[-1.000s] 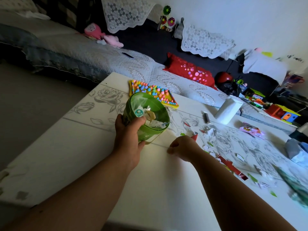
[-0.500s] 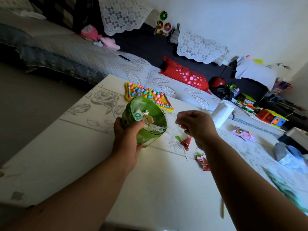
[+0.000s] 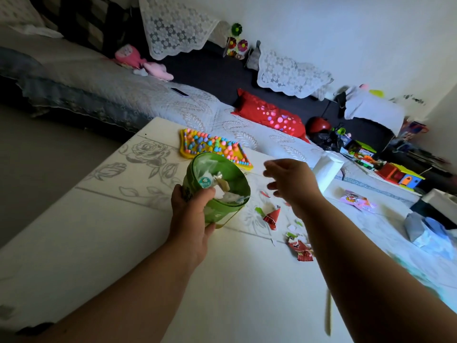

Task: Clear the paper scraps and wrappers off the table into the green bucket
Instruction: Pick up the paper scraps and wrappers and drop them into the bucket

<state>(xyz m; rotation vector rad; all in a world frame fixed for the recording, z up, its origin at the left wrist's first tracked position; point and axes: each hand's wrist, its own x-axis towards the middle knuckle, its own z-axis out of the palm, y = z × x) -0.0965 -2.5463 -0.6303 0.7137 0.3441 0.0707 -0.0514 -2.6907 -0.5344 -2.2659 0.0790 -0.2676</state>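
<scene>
Nothing really readable here. Round teal-and-white sticker (image 3: 205, 182) inside the tilted green plastic bucket (image 3: 217, 194) carries a small white logo and a line of characters, too tiny to make out. Crumpled red foil wrapper (image 3: 302, 250) on the white floral-print table (image 3: 123, 231) has printing, also illegible. Same with the pink cartoon-print packet (image 3: 356, 199): picture only, no clear letters.

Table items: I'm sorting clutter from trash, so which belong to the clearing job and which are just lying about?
Job: green bucket in left hand, red wrapper, torn scraps, right hand.
Lying about: bead board, paper roll, pink packet.
</scene>
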